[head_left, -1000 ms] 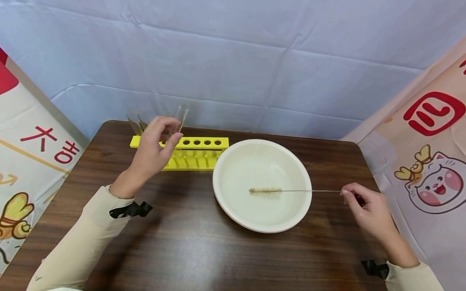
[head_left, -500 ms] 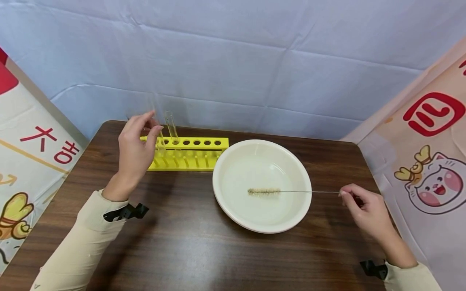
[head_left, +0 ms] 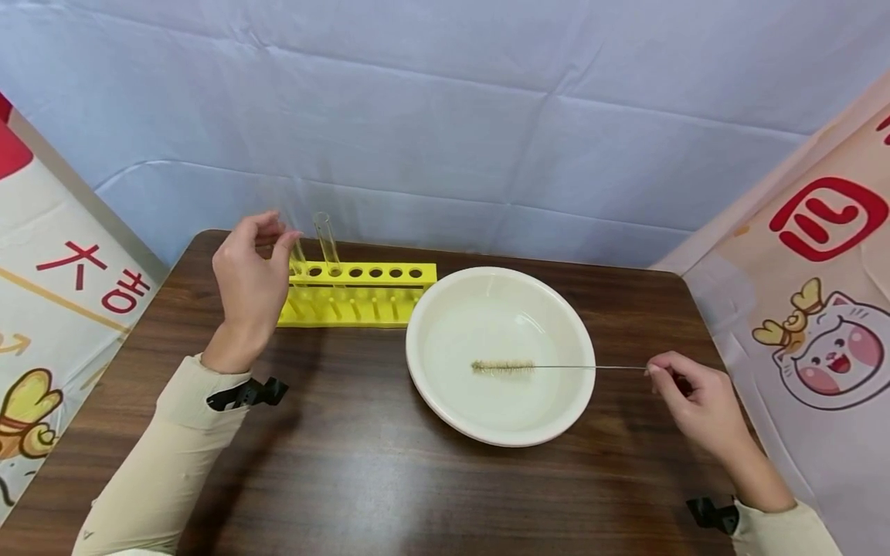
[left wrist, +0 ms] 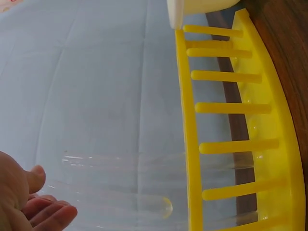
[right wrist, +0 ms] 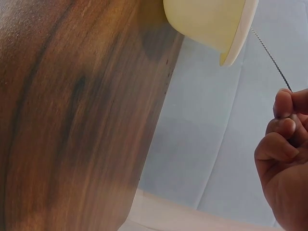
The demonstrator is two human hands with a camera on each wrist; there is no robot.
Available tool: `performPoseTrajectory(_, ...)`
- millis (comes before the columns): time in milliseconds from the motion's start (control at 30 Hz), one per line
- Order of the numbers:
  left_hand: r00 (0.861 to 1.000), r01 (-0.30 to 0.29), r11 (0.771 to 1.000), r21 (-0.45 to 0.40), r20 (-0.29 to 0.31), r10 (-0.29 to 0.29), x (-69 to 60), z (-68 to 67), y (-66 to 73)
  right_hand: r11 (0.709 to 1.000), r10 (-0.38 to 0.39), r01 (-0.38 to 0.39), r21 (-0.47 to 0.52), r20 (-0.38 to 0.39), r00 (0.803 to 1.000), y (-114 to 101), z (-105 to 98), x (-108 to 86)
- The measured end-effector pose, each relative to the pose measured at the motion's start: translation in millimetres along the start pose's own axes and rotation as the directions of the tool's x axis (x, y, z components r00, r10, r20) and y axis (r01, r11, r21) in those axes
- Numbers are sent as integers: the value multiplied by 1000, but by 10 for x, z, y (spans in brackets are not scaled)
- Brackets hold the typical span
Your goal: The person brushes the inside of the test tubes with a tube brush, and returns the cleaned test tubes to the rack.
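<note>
My left hand (head_left: 250, 270) is above the left end of the yellow test tube rack (head_left: 358, 309). Its thumb and fingers pinch a clear glass test tube (left wrist: 120, 198), whose rounded bottom shows above the rack's top bar in the left wrist view. Another test tube (head_left: 327, 239) stands in the rack, leaning slightly. My left hand hides the rack's left end. At the right, my right hand (head_left: 698, 398) pinches the thin wire handle of a test tube brush (head_left: 504, 366). The bristle head lies over the inside of the white basin (head_left: 501, 428).
The basin stands just right of the rack on the dark wooden table (head_left: 348, 463). Several holes in the rack's right half hold no tubes. A pale cloth backdrop (head_left: 431, 154) rises behind the table, with printed panels at both sides.
My left hand has let go of one tube, now standing in the rack, and moved left to grip another. My right hand and the brush have shifted slightly left.
</note>
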State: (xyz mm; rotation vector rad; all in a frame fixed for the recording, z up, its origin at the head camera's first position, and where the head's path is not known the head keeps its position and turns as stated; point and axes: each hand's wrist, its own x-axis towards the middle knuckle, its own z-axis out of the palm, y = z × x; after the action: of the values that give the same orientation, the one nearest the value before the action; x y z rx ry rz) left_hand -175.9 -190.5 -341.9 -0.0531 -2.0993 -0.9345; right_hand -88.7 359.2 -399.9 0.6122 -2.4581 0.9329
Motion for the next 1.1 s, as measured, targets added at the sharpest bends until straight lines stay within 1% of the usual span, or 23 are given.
performPoseTrajectory(133, 1000, 14, 1000, 12, -2, -14, 15, 35, -15, 1000, 2, -2, 2, 4, 1000, -2, 4, 0)
performPoseTrajectory(300, 999, 43, 999, 18, -24, -42, 27, 109, -24, 1000, 4, -4, 5, 9, 1000, 9, 8, -8)
performPoseTrajectory(633, 998, 43, 998, 38, -45, -42, 11, 230, -68, 1000, -6, 6, 6, 9, 1000, 29, 15, -13)
performPoseTrajectory(800, 998, 60, 997, 48, -20, -59, 11, 271, -95, 1000, -1, 1, 7, 10, 1000, 28, 22, -12)
performPoseTrajectory(1000, 995, 99, 992, 76, 21, -101, -16, 307, -144, 1000, 4, -4, 7, 16, 1000, 26, 34, -10)
performPoseTrajectory(1100, 994, 102, 991, 90, 39, -106, -32, 320, -168, 1000, 6, -6, 4, 17, 1000, 22, 35, -7)
